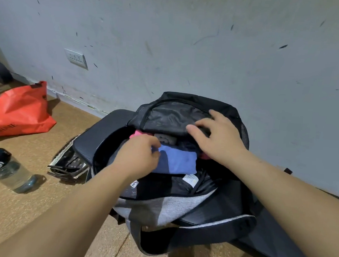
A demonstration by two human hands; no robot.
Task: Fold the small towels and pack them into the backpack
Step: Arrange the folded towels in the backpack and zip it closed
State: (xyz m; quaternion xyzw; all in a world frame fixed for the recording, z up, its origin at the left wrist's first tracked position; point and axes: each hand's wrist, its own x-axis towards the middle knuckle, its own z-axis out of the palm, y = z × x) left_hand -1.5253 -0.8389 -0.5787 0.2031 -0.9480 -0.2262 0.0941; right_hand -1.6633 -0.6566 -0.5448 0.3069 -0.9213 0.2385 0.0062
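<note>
Inside the backpack, left hand pinches the blue towel; right hand grips its flap (black).

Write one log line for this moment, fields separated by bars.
step: packing | left hand: grips blue towel in backpack | right hand: holds backpack lining back | pink towel, grey towel: inside

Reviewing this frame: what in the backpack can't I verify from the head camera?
Head view only.
1. Anything beneath the blue towel: covered by it and the left hand.
2. Folds of the pink towel and grey towel: mostly hidden under the backpack flap held by the right hand.
3. Print on the white label: too small.
</note>
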